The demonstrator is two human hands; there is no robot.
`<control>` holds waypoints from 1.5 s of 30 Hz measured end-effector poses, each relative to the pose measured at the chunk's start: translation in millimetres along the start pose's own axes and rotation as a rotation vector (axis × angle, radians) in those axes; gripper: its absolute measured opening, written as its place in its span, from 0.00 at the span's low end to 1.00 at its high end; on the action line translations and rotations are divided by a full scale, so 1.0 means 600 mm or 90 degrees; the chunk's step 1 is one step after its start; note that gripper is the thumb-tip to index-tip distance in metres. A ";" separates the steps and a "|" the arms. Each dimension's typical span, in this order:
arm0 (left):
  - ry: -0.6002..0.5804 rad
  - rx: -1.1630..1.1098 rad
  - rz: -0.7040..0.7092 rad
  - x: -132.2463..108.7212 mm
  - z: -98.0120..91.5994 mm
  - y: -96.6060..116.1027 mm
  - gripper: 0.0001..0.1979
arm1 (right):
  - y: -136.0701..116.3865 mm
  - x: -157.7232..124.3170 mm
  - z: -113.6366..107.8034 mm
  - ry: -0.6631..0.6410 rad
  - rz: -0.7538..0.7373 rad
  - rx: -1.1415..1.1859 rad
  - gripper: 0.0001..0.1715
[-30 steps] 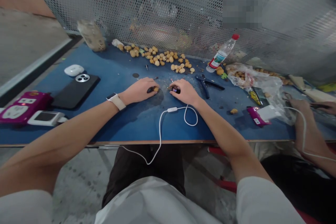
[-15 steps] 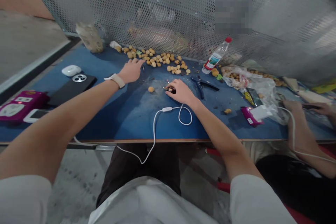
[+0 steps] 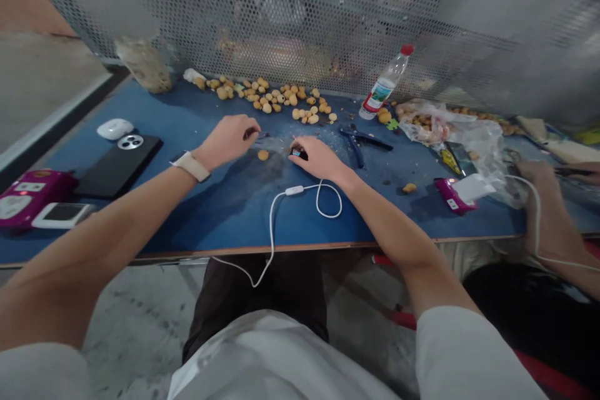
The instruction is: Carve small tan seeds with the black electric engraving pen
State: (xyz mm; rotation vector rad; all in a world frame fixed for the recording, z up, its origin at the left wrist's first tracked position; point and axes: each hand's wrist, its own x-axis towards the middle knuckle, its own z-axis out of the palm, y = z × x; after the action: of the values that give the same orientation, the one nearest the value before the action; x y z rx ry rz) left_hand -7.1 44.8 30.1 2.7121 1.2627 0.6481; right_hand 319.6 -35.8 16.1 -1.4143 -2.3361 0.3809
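My left hand [image 3: 230, 137] rests on the blue table [image 3: 197, 212], its fingers curled round a small dark object that I cannot make out. A single tan nut [image 3: 263, 154] lies just to its right, between my hands. My right hand [image 3: 315, 158] is closed on a small dark tool [image 3: 298, 153] with a white cable [image 3: 300, 190] running from it across the table and off the front edge. A row of tan nuts [image 3: 281, 99] lies scattered further back, near the mesh wall.
Blue-handled pliers [image 3: 363, 140] and a water bottle [image 3: 385, 83] lie right of my hands. Plastic bags [image 3: 450, 134] and a magenta item [image 3: 449, 194] sit at the right, by another person's hand [image 3: 532, 175]. A phone [image 3: 119, 164], earbud case [image 3: 115, 129] and magenta power strip [image 3: 28, 190] are on the left.
My left hand let go of a nut, reached back to the row of nuts, and has come back toward the middle with its fingers closed. My right hand stayed on the dark tool.
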 end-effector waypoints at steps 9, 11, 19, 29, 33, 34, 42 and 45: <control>-0.006 -0.058 0.069 -0.053 0.015 0.076 0.16 | -0.014 -0.011 0.004 -0.003 -0.030 0.119 0.21; -0.007 -0.064 0.074 -0.053 0.018 0.079 0.16 | -0.012 -0.011 0.003 0.000 -0.025 0.108 0.23; 0.002 -0.044 0.095 -0.052 0.030 0.085 0.16 | -0.008 -0.013 0.000 0.009 -0.026 0.075 0.27; -0.034 0.019 0.139 -0.057 0.031 0.105 0.16 | -0.014 -0.014 0.003 0.001 -0.060 0.052 0.24; -0.002 -0.021 0.132 -0.065 0.023 0.114 0.23 | -0.016 -0.014 0.005 0.018 -0.059 0.054 0.24; 0.013 -0.024 0.122 -0.067 0.020 0.116 0.25 | -0.015 -0.013 0.006 0.030 -0.056 0.056 0.24; -0.070 -0.095 0.415 -0.082 0.023 0.156 0.16 | 0.012 -0.004 0.020 0.118 -0.065 0.079 0.27; -0.104 -0.101 0.448 -0.089 0.036 0.163 0.16 | 0.013 -0.004 0.023 0.120 -0.066 0.087 0.33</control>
State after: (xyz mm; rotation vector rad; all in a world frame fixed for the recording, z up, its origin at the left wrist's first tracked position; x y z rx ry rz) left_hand 40.9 -56.8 16.3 2.9578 0.1806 0.5199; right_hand 320.2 -34.7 0.4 -1.2061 -2.1769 0.3550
